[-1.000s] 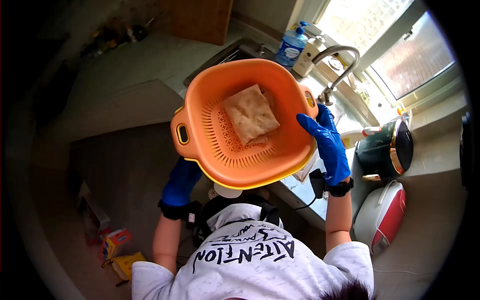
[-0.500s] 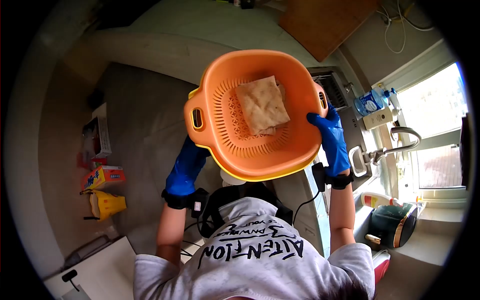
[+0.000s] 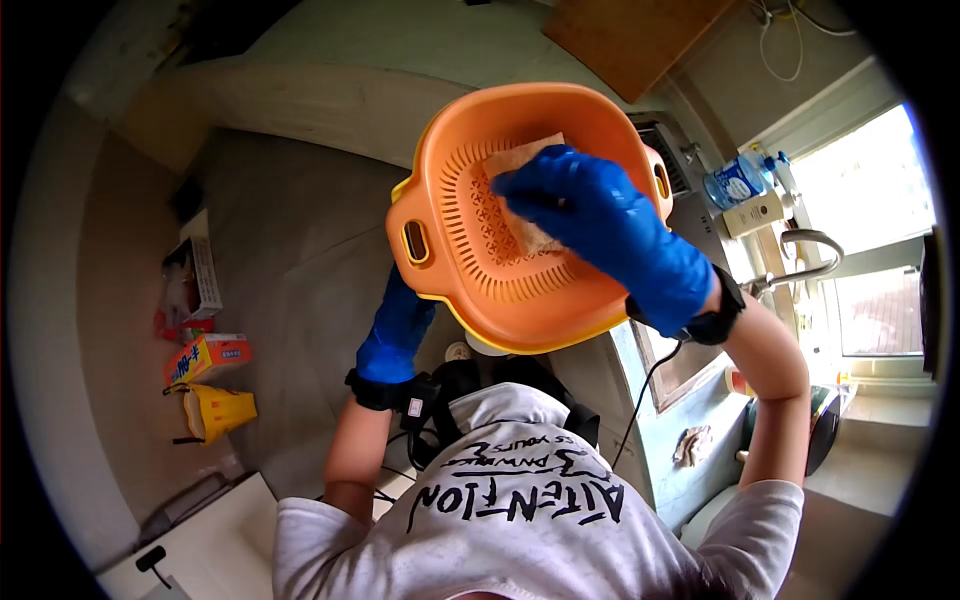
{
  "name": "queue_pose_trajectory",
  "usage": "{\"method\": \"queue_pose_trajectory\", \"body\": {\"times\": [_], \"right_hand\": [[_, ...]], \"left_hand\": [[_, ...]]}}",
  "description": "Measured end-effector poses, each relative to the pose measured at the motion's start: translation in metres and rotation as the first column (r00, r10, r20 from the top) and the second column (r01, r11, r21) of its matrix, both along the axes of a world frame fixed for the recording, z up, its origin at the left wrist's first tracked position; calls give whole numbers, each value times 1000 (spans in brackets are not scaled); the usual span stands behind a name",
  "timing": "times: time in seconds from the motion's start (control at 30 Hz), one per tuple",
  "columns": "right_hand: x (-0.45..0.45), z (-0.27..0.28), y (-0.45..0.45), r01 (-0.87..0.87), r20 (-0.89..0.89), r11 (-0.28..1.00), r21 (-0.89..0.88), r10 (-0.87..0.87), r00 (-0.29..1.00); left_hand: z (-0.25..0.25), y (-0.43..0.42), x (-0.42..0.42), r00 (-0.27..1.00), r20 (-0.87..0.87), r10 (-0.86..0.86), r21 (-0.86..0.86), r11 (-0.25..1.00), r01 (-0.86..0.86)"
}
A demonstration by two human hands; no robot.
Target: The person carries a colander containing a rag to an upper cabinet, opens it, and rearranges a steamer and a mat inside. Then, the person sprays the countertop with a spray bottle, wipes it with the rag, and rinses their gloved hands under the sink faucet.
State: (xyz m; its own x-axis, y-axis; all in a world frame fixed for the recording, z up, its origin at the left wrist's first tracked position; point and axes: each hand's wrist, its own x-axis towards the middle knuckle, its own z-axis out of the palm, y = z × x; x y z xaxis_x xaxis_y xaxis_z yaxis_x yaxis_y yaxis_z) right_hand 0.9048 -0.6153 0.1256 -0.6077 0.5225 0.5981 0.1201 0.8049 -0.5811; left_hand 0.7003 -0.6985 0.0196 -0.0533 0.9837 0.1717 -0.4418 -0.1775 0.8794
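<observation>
An orange slotted basket sits nested in a yellow basin, held up in front of my body. My left hand, in a blue glove, holds the pair from below at the left side, its fingers hidden under the basin. Inside the basket lies a folded beige cloth. Over the cloth reaches my right hand, also blue-gloved, hiding much of it. The fingers are bent and point left; whether they grip the cloth cannot be made out.
On the right are a faucet, a blue pump bottle, a cream bottle and a dark green pot. A crumpled rag lies on the counter. At left are a yellow bag and an orange box.
My right hand has left the basket's right rim and moved inward over the cloth. The basket and basin have shifted slightly right, with my left hand still beneath them.
</observation>
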Motion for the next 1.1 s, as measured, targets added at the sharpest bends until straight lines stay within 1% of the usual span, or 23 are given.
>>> {"method": "queue_pose_trajectory", "body": {"times": [0.07, 0.1, 0.13, 0.17, 0.23, 0.27, 0.37, 0.4, 0.47, 0.5, 0.57, 0.6, 0.67, 0.7, 0.77, 0.8, 0.83, 0.87, 0.9, 0.93, 0.97, 1.07, 1.1], "right_hand": [[-12, -20, 7, 57, 47, 998, 33, -59, 997], [-18, -29, 16, 65, 33, 997, -38, -64, 997], [-16, -37, 21, 71, 16, 992, -105, -69, 997], [-10, -39, 25, 89, 15, 990, -112, -88, 996], [-1, -42, 31, 149, 174, 988, 43, -155, 973], [3, -43, 31, 163, 151, 984, 76, -173, 973], [16, -46, 27, 188, 185, 981, 54, -195, 963], [18, -50, 29, 196, 183, 980, 48, -201, 962], [19, -59, 32, 205, 31, 979, -10, -204, 978], [21, -57, 32, 213, 26, 977, -14, -212, 977], [27, -51, 32, 283, 117, 936, 210, -311, 943], [30, -50, 31, 291, 111, 935, 206, -317, 942], [37, -48, 28, 228, 130, 923, 309, -278, 952], [40, -46, 26, 239, 122, 922, 305, -287, 950], [42, -43, 23, 254, 188, 886, 389, -345, 919], [41, -42, 25, 257, 158, 915, 312, -316, 935], [42, -43, 28, 268, 157, 913, 307, -326, 932], [43, -43, 30, 251, 151, 908, 336, -315, 937], [45, -45, 34, 235, 148, 902, 362, -305, 941], [44, -45, 38, 249, 263, 939, 238, -309, 914], [44, -44, 40, 253, 262, 939, 234, -312, 913], [46, -39, 49, 300, 292, 942, 154, -333, 897], [47, -37, 55, 330, 254, 938, 109, -347, 903]], "left_hand": [[-3, 4, 16, 998, 54, -30, 52, 998, 28], [-5, 7, 21, 997, 55, -52, 40, 998, 50], [-7, 9, 27, 990, 110, -91, 51, 995, 85], [-2, 10, 36, 987, 126, -96, 40, 995, 91], [7, 12, 55, 982, 156, -105, 19, 994, 104], [16, 11, 64, 999, 34, -30, -78, 996, 33], [18, 15, 78, 1000, -25, 12, -171, 985, -16], [17, 18, 80, 996, -89, -3, -139, 990, -9], [10, 22, 80, 994, -107, -32, -90, 996, 22], [6, 24, 80, 992, -116, -46, -65, 997, 38], [1, 27, 82, 990, -134, -41, -51, 998, 34], [-1, 27, 83, 989, -144, -37, -42, 999, 32], [-4, 27, 85, 985, -167, -32, -23, 999, 29], [-5, 28, 86, 984, -177, -37, -19, 999, 34], [-8, 29, 87, 974, -218, -54, 3, 998, 57], [-8, 30, 87, 970, -234, -67, 9, 997, 71], [-8, 31, 87, 965, -249, -80, 14, 996, 86], [-7, 31, 88, 984, -143, -107, 27, 993, 112], [-10, 33, 88, 984, -132, -116, 24, 993, 120], [-13, 34, 87, 985, -121, -125, 20, 992, 128], [-15, 35, 87, 985, -110, -133, 16, 991, 136], [-25, 39, 85, 988, 35, -149, 21, 989, 148], [-29, 41, 83, 983, 82, -162, -28, 986, 165]]}}
